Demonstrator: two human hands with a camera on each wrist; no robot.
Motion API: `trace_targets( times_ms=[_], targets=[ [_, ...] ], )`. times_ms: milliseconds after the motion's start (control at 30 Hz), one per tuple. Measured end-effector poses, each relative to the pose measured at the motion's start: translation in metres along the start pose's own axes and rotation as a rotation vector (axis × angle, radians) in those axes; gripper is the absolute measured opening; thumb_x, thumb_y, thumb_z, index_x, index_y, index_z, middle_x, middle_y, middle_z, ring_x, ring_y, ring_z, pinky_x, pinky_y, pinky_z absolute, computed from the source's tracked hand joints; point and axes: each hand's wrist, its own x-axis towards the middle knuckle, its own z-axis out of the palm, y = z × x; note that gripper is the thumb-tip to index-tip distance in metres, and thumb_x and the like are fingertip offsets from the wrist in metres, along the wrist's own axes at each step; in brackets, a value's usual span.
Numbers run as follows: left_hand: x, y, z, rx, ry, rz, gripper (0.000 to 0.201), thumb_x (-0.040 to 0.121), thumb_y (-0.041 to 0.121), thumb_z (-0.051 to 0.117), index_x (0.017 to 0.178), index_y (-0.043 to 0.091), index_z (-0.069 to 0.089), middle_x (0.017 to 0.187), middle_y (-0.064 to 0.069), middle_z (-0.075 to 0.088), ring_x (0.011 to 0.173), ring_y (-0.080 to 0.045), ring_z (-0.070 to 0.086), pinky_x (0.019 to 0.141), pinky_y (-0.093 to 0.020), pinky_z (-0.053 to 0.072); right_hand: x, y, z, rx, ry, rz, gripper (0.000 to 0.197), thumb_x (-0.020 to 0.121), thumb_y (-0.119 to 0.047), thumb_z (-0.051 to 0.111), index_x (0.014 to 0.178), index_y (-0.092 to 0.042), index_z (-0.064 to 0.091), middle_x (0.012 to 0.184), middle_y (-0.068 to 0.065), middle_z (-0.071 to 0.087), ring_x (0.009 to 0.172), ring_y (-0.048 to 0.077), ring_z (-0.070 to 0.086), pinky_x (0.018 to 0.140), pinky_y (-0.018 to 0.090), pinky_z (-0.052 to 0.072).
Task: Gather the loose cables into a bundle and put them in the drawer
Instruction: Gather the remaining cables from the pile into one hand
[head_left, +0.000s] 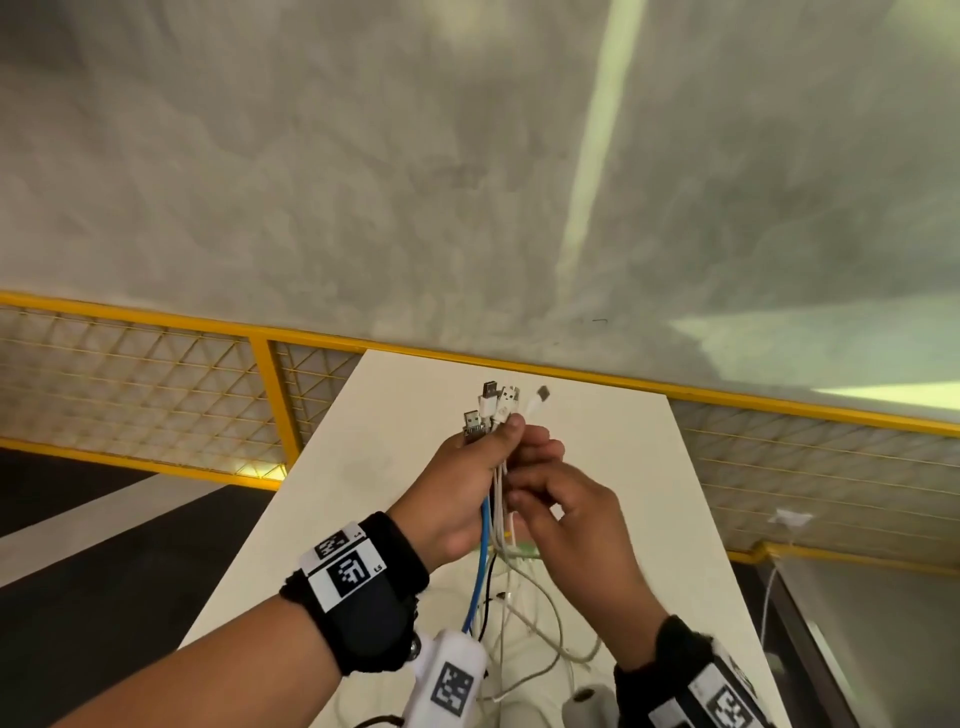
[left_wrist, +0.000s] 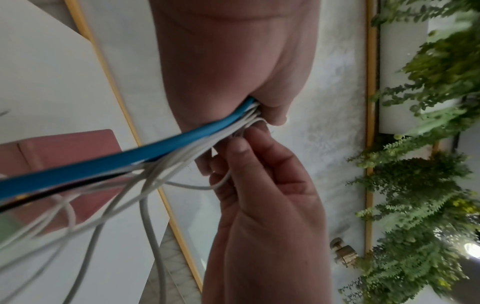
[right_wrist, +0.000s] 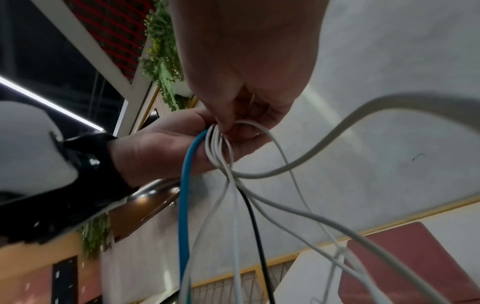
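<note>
Your left hand (head_left: 462, 488) grips the cables (head_left: 496, 499) in a bunch above the white desk (head_left: 623, 467), its fingers (head_left: 535, 434) curled round them just below the plugs (head_left: 491, 402), which stick up past your thumb. Among the white leads run a blue cable (head_left: 480, 566) and a black cable (head_left: 488, 597). Your right hand (head_left: 576, 525) sits just beside the left, its fingers (left_wrist: 241, 148) pinching one thin white lead against the bunch. Below your hands the loose ends trail down in loops onto the desk. The right wrist view shows a pink pad (right_wrist: 415, 263) lying on the desk. The drawer does not show in any view.
</note>
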Motion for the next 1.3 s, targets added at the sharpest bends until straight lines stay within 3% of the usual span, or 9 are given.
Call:
trace_targets(
  times_ms=[133,300,400,567,667,767,967,1133,1300],
  targets=[
    [0.002,0.000,-0.007,-0.012,0.048,0.049,0.025,0.100,0.020,0.052,0.099,-0.001,0.067,0.093,-0.018,0.075,0.085,-0.028,0.075,0.068,-0.038,0.062,-0.006,0.020,0.003,-0.093,0.064,0.082,0.018,0.085,-0.011,0.067,0.085,-0.028,0.065,0.090,-0.015,0.066,0.087,0.001,0.061,0.073,0.009,0.042],
    [0.006,-0.001,-0.015,0.099,0.078,0.172,0.019,0.099,0.012,0.051,0.094,0.005,0.068,0.083,-0.012,0.074,0.088,-0.029,0.074,0.099,-0.047,0.051,-0.009,0.040,0.001,0.095,0.010,0.673,0.033,0.093,-0.038,0.057,0.074,-0.011,0.062,0.072,0.003,0.061,0.067,0.016,0.052,0.062,0.039,0.045],
    [0.002,-0.007,-0.014,0.167,0.045,0.177,0.021,0.100,0.011,0.049,0.093,0.004,0.068,0.080,-0.011,0.073,0.089,-0.030,0.073,0.094,-0.043,0.056,-0.005,0.042,0.004,0.330,-0.167,0.933,0.060,0.096,-0.060,0.037,0.075,-0.012,0.068,0.074,0.005,0.067,0.062,0.013,0.048,0.058,0.029,0.036],
    [-0.006,-0.024,-0.016,0.269,-0.052,0.118,0.023,0.100,0.010,0.050,0.087,0.003,0.068,0.071,-0.012,0.068,0.073,-0.027,0.072,0.084,-0.040,0.060,0.010,0.032,0.010,0.564,-0.314,1.048,0.039,0.097,-0.046,0.035,0.071,-0.024,0.055,0.067,-0.004,0.056,0.063,0.011,0.040,0.063,0.031,0.031],
    [-0.010,-0.030,-0.027,0.344,-0.063,0.023,0.022,0.100,0.013,0.051,0.086,0.005,0.065,0.060,-0.007,0.058,0.055,-0.020,0.062,0.065,-0.035,0.060,0.020,0.034,0.005,0.968,-0.176,1.101,0.051,0.101,-0.041,0.035,0.063,-0.014,0.054,0.056,0.003,0.052,0.052,0.018,0.052,0.058,0.027,0.045],
    [-0.014,-0.032,-0.057,0.486,-0.050,-0.147,0.022,0.100,0.016,0.053,0.084,0.006,0.063,0.052,-0.001,0.041,0.043,-0.014,0.042,0.047,-0.026,0.043,0.036,0.049,-0.014,1.209,0.124,1.126,0.043,0.100,-0.034,0.038,0.064,-0.016,0.052,0.061,0.006,0.061,0.059,0.025,0.071,0.066,0.045,0.055],
    [-0.019,-0.002,-0.146,1.152,0.132,-0.448,0.011,0.082,0.013,0.065,0.078,0.011,0.055,0.053,-0.001,0.034,0.039,-0.014,0.027,0.043,-0.020,0.024,0.049,0.080,-0.063,1.280,0.464,1.076,0.042,0.103,-0.035,0.032,0.067,-0.019,0.046,0.052,-0.003,0.051,0.064,0.014,0.058,0.075,0.043,0.046],
    [-0.015,0.032,-0.142,1.155,0.383,-0.061,0.019,0.089,0.024,0.066,0.074,0.017,0.057,0.058,-0.002,0.047,0.041,-0.014,0.034,0.042,-0.023,0.028,0.041,0.076,-0.052,1.182,0.393,1.075,0.041,0.105,-0.034,0.031,0.073,-0.017,0.051,0.056,-0.001,0.054,0.070,0.017,0.059,0.079,0.042,0.049],
    [-0.004,0.028,-0.050,0.777,0.201,0.388,0.010,0.089,0.016,0.070,0.083,0.023,0.066,0.067,0.008,0.065,0.040,0.002,0.045,0.042,-0.013,0.035,0.032,0.049,-0.015,1.116,0.087,1.041,0.026,0.101,-0.027,0.042,0.094,-0.012,0.061,0.094,0.015,0.067,0.102,0.033,0.066,0.068,0.042,0.060]
  ],
)
